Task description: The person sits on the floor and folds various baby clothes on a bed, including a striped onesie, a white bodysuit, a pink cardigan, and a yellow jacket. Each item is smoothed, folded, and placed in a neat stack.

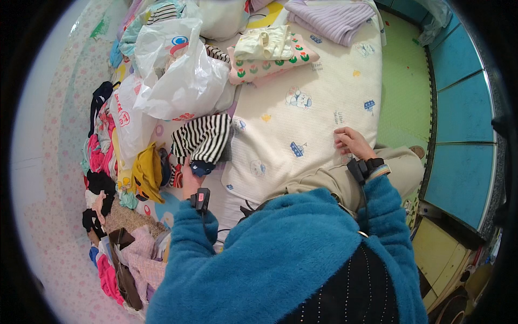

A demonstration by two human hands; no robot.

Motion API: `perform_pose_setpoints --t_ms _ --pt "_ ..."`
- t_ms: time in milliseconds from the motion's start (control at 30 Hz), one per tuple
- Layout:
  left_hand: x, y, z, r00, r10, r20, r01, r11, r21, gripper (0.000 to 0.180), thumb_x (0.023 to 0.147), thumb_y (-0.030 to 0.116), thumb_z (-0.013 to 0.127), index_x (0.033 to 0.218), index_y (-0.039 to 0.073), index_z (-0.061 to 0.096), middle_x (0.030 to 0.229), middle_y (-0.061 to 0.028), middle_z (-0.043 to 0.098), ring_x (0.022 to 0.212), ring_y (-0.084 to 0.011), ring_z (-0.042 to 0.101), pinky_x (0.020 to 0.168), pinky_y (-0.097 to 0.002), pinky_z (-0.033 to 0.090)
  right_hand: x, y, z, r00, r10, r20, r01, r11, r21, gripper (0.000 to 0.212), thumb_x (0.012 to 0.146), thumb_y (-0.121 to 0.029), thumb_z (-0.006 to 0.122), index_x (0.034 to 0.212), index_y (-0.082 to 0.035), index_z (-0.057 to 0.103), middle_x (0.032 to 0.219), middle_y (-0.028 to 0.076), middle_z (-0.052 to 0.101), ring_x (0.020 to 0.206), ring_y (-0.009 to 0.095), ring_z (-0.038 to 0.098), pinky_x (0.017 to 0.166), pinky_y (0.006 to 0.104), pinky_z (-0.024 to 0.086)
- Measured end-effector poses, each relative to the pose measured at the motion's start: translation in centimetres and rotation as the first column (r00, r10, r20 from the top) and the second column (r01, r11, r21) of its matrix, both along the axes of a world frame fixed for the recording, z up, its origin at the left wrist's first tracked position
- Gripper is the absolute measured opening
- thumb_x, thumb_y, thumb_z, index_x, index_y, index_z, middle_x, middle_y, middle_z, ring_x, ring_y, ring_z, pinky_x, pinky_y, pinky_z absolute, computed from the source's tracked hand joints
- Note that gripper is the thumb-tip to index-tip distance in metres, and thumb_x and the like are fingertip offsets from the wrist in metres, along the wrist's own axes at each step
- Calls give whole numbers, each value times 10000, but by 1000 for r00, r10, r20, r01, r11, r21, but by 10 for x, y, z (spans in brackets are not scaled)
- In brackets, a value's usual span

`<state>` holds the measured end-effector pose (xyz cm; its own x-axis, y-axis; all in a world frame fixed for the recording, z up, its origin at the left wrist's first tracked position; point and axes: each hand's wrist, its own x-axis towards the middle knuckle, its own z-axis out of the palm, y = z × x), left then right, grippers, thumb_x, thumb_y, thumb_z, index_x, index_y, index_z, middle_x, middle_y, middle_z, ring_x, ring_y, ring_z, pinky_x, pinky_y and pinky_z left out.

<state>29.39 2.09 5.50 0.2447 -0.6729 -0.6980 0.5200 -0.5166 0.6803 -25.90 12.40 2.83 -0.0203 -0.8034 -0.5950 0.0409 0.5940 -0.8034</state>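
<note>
My left hand (190, 183) is closed at the lower end of a black-and-white striped garment (200, 137), where a dark navy piece of cloth (202, 168) shows; whether that cloth belongs to the garment I cannot tell. Some of those fingers are hidden by the fabric. Just left of the hand lie a mustard-yellow garment (148, 173) and some red striped cloth (176, 176). On the right, my right hand (353, 144) rests with loosely bent, parted fingers on the edge of a cream printed bed pad (302, 121), holding nothing I can see.
White plastic bags (183, 70) stand at the far left, with a heap of mixed clothes (102, 200) along the wall. A folded cream garment (264, 43) lies on a pink tulip-print cloth (280, 62). Beyond is a folded lilac ribbed cloth (332, 19). Blue cabinets (458, 113) line the right.
</note>
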Motion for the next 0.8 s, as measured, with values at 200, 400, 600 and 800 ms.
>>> perform_pose_setpoints --t_ms 200,400,600,800 --pt "10 8 -5 711 -356 607 495 866 -73 469 1010 361 455 1351 41 495 1278 -159 602 1118 -326 612 953 -474 517 0 -1 -3 1000 -7 13 7 1000 -8 297 975 -178 497 1215 -17 564 946 51 623 783 126 600 643 272 511" --pt "-10 -3 -39 990 -56 -132 63 997 46 604 1027 474 382 1454 47 368 1428 -166 484 1268 -344 509 1058 -537 430 -1 1 -5 1000 -13 22 13 1000 -10 309 969 -190 511 1223 -23 569 948 52 624 786 127 603 649 274 516" --pt "-23 21 -18 905 -410 114 414 910 -13 618 993 502 446 1433 70 400 1379 -131 539 1222 -296 547 978 -498 446 0 0 -1 1000 -2 0 2 1000 -11 334 963 -212 521 1229 -17 572 950 48 629 791 129 607 661 272 521" --pt "-46 46 29 157 -510 846 814 552 181 882 730 -2 588 1510 -53 178 1305 -226 547 1145 -298 562 995 -306 419 -1 1 1 1000 -11 -8 11 1000 -3 341 961 -212 520 1235 -15 571 966 56 630 792 129 605 664 270 521"
